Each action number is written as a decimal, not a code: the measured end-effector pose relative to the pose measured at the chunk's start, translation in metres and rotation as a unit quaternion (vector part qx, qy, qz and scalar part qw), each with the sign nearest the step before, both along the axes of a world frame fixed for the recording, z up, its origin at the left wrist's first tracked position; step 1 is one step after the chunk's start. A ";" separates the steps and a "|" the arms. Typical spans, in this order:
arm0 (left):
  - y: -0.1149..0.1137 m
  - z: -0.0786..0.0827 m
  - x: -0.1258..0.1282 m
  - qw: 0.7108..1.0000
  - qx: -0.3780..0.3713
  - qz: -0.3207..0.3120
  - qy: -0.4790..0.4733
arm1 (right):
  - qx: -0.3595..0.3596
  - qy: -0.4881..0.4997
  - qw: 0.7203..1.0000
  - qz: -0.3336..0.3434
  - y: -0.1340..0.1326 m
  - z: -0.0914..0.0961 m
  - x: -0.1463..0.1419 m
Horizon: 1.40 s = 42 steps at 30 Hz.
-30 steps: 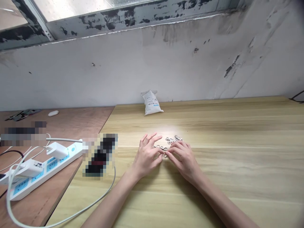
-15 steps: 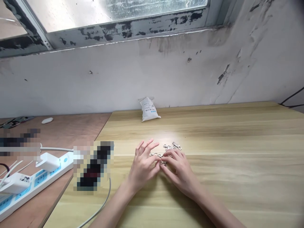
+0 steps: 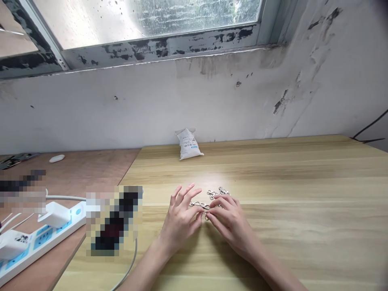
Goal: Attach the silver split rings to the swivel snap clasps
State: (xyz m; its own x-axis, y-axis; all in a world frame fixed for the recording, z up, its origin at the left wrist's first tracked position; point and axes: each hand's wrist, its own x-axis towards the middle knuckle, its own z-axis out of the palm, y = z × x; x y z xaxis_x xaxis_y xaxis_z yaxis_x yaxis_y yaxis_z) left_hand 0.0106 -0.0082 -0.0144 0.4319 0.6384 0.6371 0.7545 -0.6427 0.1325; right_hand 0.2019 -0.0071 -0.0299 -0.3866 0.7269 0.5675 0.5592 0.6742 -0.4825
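Observation:
My left hand pinches one end of a small silvery swivel clasp between thumb and index finger, its other fingers raised and spread. From the other side, my right hand grips the same clasp with thumb and fingertips. The fingers hide most of it. Just beyond the fingertips lie more metal clasps on the wooden tabletop. Another small group of clasps rests a little farther back, partly behind my right hand.
A white plastic packet with a printed label stands at the back by the wall. On the left, a power strip with plugged-in white chargers lies on a brown table. A pale cable runs beside my left forearm, near a blurred-out object.
The view has tilted up slightly, so everything sits lower. My fingertips have drawn slightly apart around the clasp, and more of it shows between them.

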 end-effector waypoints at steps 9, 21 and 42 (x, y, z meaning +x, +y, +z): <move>0.000 0.003 -0.004 0.999 -0.010 0.036 0.001 | 0.054 0.004 0.999 0.001 -0.007 0.013 -0.005; -0.009 0.009 0.010 0.995 0.088 -0.013 -0.047 | -0.087 0.021 0.995 0.042 -0.007 0.005 -0.005; -0.006 0.006 0.004 0.999 -0.007 0.032 -0.014 | 0.109 0.006 0.993 -0.038 0.010 0.011 0.013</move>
State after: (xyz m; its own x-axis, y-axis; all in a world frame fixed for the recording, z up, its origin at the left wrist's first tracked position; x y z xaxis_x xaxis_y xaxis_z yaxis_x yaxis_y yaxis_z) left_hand 0.0150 -0.0142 -0.0082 0.3724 0.6726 0.6394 0.7893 -0.5920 0.1631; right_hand 0.2147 0.0025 -0.0193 -0.3284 0.6124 0.7191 0.6073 0.7200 -0.3358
